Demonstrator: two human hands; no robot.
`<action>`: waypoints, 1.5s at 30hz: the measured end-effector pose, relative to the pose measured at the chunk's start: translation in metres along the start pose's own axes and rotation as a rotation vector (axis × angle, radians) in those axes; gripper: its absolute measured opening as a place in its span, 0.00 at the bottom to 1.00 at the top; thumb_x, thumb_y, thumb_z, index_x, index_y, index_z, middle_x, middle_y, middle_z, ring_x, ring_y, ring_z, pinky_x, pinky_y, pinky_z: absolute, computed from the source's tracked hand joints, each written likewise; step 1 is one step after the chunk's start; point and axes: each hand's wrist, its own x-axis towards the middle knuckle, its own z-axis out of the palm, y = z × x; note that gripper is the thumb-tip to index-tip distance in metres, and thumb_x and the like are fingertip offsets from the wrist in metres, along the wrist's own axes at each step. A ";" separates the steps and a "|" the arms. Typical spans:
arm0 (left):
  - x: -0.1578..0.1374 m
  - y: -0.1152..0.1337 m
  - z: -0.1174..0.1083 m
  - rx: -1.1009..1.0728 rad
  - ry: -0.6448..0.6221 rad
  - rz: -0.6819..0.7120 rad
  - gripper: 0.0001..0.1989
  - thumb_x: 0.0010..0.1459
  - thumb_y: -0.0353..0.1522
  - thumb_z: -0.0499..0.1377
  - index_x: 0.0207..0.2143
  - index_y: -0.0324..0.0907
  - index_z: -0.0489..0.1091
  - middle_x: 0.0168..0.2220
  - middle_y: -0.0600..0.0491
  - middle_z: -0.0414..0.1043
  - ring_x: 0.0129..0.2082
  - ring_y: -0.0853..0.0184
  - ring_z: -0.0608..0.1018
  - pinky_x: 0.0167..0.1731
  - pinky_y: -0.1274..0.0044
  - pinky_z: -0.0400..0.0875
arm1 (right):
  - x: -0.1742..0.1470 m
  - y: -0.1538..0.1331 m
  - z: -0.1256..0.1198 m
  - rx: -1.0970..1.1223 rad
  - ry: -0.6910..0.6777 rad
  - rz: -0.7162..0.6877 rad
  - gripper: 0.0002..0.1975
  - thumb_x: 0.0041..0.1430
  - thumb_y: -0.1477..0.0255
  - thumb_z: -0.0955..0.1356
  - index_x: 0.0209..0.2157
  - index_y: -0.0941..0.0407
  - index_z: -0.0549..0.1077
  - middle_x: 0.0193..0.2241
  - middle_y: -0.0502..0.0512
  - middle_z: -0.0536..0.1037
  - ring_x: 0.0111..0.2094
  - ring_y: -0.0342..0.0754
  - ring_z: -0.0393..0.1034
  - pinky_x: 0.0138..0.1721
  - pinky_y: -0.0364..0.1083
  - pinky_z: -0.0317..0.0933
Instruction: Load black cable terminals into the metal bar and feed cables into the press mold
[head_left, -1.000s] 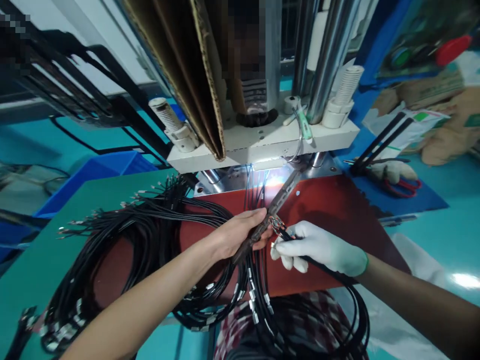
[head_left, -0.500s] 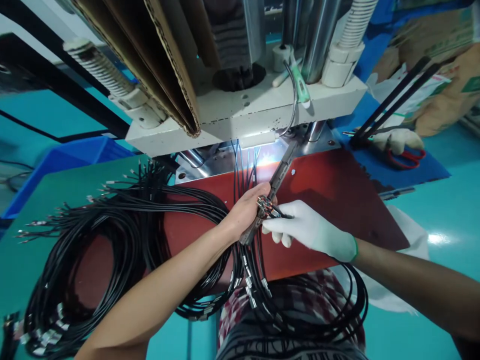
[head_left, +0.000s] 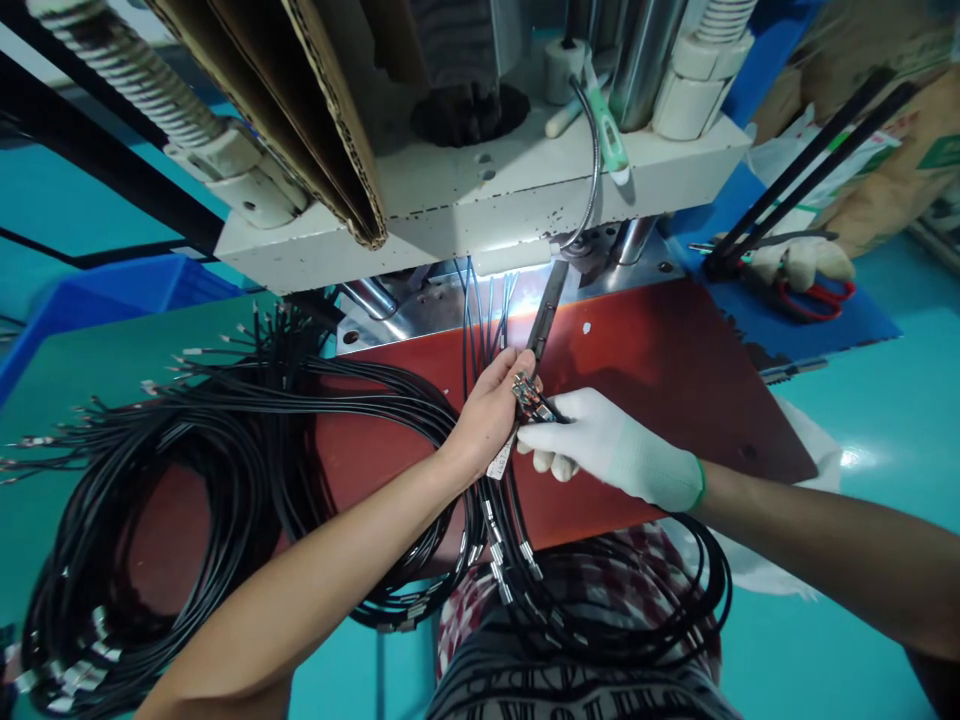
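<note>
My bare left hand (head_left: 486, 412) is closed around a long, narrow grey metal bar (head_left: 548, 312). The bar slants up toward the lit gap of the press, and its lower end shows a pale face with small lettering. In a white glove, my right hand (head_left: 604, 442) pinches a short bunch of black cables whose metal connector ends (head_left: 526, 388) lie against the bar beside my left fingertips. Below both hands hang looped black cables (head_left: 517, 530) with silver sleeves. Other thin cables run up from there into the press.
A pale press plate (head_left: 450, 225) spans the back, with cardboard (head_left: 341, 130) leaning on it. Coiled black cables (head_left: 247, 480) cover the left of the red mat (head_left: 645, 380). Red-handled scissors (head_left: 814, 300) lie on the blue board (head_left: 862, 325) at right; a blue bin (head_left: 142, 285) stands left.
The bar has turned to a steeper angle, and its lower end now shows a pale lettered face. Both hands have shifted slightly up and left in view, keeping their grips.
</note>
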 end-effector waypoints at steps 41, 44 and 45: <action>-0.004 -0.012 -0.008 0.162 -0.069 0.106 0.15 0.65 0.40 0.51 0.27 0.42 0.58 0.24 0.59 0.57 0.22 0.75 0.61 0.23 0.83 0.61 | -0.011 0.016 -0.019 -0.344 0.281 -0.376 0.14 0.62 0.64 0.66 0.25 0.57 0.66 0.22 0.44 0.69 0.25 0.39 0.63 0.26 0.40 0.53; -0.005 -0.012 -0.009 0.079 -0.115 0.037 0.16 0.64 0.43 0.52 0.28 0.42 0.59 0.23 0.59 0.60 0.21 0.75 0.64 0.21 0.83 0.62 | -0.013 0.018 -0.026 -0.395 0.299 -0.439 0.13 0.63 0.66 0.65 0.26 0.57 0.67 0.23 0.44 0.69 0.26 0.38 0.62 0.27 0.40 0.53; -0.005 -0.011 -0.009 0.059 -0.129 0.016 0.16 0.63 0.44 0.52 0.29 0.42 0.60 0.23 0.59 0.61 0.21 0.75 0.65 0.20 0.83 0.61 | -0.013 0.019 -0.028 -0.414 0.294 -0.450 0.12 0.63 0.67 0.65 0.26 0.57 0.68 0.23 0.44 0.70 0.26 0.38 0.62 0.27 0.40 0.53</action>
